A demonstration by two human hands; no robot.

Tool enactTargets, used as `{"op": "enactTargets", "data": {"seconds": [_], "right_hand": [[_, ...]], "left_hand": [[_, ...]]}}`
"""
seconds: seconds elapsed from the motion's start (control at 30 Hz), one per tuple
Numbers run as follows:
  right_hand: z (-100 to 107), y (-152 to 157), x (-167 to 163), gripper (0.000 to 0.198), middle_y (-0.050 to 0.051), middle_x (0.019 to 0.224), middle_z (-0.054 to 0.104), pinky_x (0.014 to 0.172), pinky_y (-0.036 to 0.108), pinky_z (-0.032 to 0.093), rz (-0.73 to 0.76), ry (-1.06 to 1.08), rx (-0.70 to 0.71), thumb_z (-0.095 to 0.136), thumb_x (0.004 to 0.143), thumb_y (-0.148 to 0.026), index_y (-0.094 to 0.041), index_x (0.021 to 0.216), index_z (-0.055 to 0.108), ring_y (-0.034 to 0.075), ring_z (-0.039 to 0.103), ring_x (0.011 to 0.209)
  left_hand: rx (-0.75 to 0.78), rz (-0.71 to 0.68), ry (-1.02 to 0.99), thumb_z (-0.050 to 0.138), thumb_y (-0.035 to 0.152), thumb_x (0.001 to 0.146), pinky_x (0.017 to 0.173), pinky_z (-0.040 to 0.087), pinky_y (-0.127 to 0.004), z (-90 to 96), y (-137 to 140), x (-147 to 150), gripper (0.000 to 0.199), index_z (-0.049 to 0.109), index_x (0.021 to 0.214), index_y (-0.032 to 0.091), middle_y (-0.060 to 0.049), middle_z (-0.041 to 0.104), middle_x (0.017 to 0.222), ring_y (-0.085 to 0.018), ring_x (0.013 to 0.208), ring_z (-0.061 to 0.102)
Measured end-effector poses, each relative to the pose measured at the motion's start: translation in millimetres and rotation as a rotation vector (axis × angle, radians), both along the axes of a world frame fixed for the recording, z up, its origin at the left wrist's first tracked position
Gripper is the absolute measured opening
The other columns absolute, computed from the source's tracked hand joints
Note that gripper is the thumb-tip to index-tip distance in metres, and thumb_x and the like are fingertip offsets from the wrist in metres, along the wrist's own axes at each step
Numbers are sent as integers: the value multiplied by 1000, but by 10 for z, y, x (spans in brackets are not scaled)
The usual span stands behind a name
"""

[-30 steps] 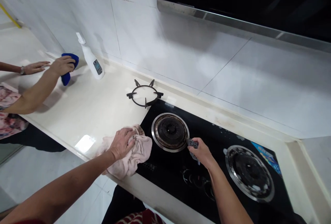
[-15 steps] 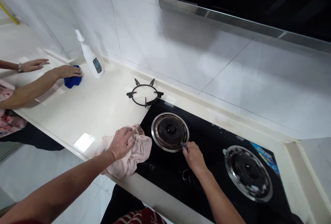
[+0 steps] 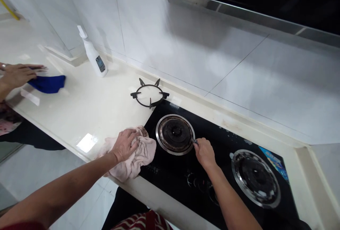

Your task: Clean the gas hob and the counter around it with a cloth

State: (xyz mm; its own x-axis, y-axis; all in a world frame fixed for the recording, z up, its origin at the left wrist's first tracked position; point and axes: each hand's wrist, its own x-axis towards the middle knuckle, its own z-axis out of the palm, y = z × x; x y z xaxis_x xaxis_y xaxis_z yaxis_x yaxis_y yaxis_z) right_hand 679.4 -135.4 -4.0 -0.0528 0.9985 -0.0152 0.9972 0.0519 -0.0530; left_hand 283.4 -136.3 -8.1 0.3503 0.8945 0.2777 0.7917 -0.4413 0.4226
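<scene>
My left hand presses on a crumpled pale pink cloth, its fingers curled over the folds at the hob's left edge. Between the fingertips of my right hand is a small grey scouring pad, mostly hidden by the fingers. It touches the right side of the left burner's metal ring. Brown grime marks that dark burner. Both burners sit in a black glass hob.
A black pan support lies on the pale counter behind the hob. A white spray bottle stands by the wall. At far left, a co-worker's hands are on a blue cloth. A range hood overhangs the hob.
My right hand has shifted slightly right and up along the burner ring with the scouring pad. My left hand stays on the pink cloth. The co-worker's blue cloth has moved left.
</scene>
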Motion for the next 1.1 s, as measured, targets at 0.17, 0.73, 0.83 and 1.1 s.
{"op": "enactTargets", "data": {"seconds": [0.17, 0.73, 0.83, 1.1], "right_hand": [[18, -21, -38, 18, 7, 94, 56, 73, 31, 33, 51, -5, -8, 43, 97, -25, -18, 92, 58, 20, 48, 86], [82, -92, -195, 20, 9, 96, 57, 72, 33, 33, -93, -97, -21, 40, 98, -26, -18, 90, 57, 22, 50, 88], [57, -236, -325, 21, 9, 97, 57, 75, 34, 34, 2, -76, -28, 40, 98, -27, -19, 92, 58, 23, 50, 89], [193, 248, 7, 19, 9, 106, 55, 81, 30, 40, -190, 176, -134, 43, 96, -29, -20, 100, 60, 23, 53, 100]], "left_hand": [[7, -6, 11, 40, 36, 96, 94, 41, -52, 5, 4, 1, 37, 57, 124, 19, -13, 56, 121, -31, 117, 49], [9, 3, 4, 43, 35, 94, 94, 41, -52, -7, 12, -1, 37, 57, 124, 20, -12, 56, 121, -30, 116, 50], [7, -1, 6, 44, 35, 94, 95, 41, -51, -14, 13, -1, 36, 58, 125, 21, -12, 56, 121, -30, 116, 50], [32, -2, 19, 43, 37, 95, 94, 43, -50, -14, 19, -21, 37, 58, 125, 21, -12, 57, 121, -30, 116, 51]]}}
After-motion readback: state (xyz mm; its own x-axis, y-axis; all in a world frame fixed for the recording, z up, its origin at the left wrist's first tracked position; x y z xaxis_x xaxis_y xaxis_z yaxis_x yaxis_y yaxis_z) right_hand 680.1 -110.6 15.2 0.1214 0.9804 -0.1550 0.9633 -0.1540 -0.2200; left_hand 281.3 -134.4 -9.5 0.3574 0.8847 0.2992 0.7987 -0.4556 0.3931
